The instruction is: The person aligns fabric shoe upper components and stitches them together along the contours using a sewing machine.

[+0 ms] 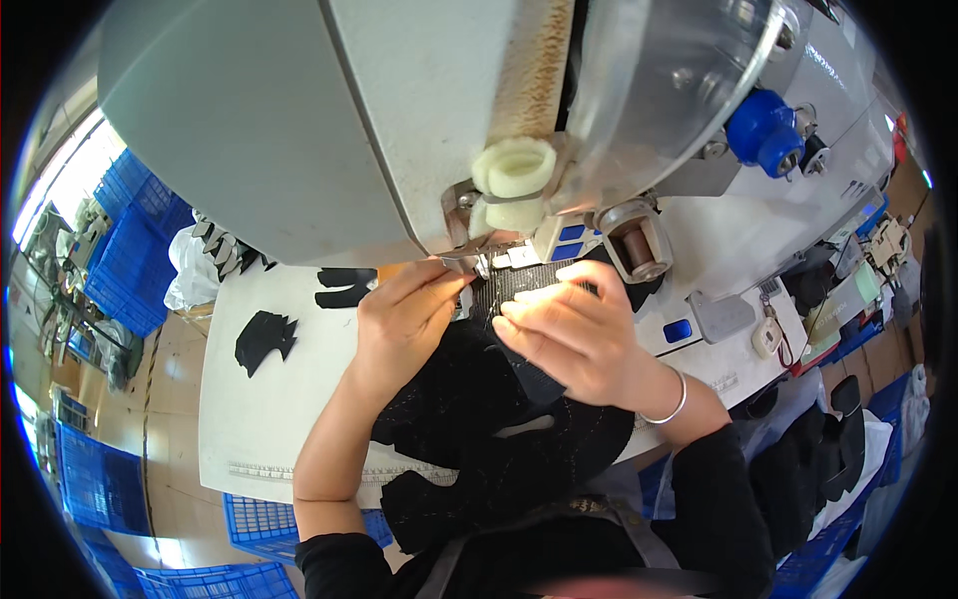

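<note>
Both my hands are raised at the needle area of a large grey sewing machine point(269, 130). My left hand point(404, 319) is closed in a pinch, its fingertips at the metal presser foot point(483, 266); whatever is between them is too small to make out. To the right of the needle, my right hand point(584, 334) has its fingers curled and pressed together, and I cannot see what they hold. Black fabric point(469, 384) lies under and between my hands and spreads down toward my lap. A dark ribbed plate point(504, 290) shows beneath the needle.
Two cut black pieces point(265, 340) lie on the white table point(239, 419) at the left. A brown thread bobbin point(639, 250) and a blue knob point(766, 133) sit on the machine's right. Blue crates point(105, 479) stand left, more black pieces point(813, 449) at right.
</note>
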The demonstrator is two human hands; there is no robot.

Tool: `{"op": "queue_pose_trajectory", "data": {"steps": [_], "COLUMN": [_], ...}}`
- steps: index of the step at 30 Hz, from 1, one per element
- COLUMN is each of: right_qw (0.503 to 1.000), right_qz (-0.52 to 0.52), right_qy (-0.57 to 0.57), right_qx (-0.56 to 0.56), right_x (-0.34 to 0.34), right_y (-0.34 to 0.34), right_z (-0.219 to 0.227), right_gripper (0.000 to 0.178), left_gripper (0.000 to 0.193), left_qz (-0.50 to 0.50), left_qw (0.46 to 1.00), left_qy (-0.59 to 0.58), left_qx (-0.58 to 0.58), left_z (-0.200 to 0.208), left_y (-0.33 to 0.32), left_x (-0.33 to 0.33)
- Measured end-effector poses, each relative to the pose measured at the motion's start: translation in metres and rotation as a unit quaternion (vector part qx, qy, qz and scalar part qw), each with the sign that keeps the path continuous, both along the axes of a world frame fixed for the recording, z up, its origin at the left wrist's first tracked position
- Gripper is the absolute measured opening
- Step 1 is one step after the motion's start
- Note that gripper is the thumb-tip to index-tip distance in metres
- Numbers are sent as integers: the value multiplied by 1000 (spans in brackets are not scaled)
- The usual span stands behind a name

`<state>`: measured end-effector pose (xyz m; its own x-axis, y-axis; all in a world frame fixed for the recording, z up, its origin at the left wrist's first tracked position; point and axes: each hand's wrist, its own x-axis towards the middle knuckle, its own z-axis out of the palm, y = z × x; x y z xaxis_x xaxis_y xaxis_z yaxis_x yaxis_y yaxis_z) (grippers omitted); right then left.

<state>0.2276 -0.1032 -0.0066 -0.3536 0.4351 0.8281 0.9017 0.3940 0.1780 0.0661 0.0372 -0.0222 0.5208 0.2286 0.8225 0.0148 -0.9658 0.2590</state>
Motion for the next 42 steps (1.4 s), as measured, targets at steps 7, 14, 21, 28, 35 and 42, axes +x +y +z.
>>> {"op": "queue_pose_trajectory", "data": {"steps": [7,14,21,28,35,42], "right_qw": [979,995,998,998,996,996], "right_qz": [63,-69,-63,-59,-61,78], "right_qy": [162,-77,-20,-17,-15,-23], "right_qx": [-108,5,5,-18,-64,-24], "right_x": [36,2,8,7,7,-8], "right_y": [8,-14,-1,-3,-8,-42], "right_z": [1,10,2,3,9,-14], "right_gripper": [33,17,25,34,44,22], "left_gripper": [30,27,37,53,33,18], "left_qz": [22,-141,219,250,144,152], "left_qw": [984,848,899,915,954,911], "left_qy": [159,265,287,307,199,-4], "left_qx": [-74,-436,-247,-74,-171,-383], "left_z": [33,37,8,-107,-110,-58], "left_y": [-14,6,84,147,157,102], "left_x": [-16,-31,-57,-91,-93,-87]}}
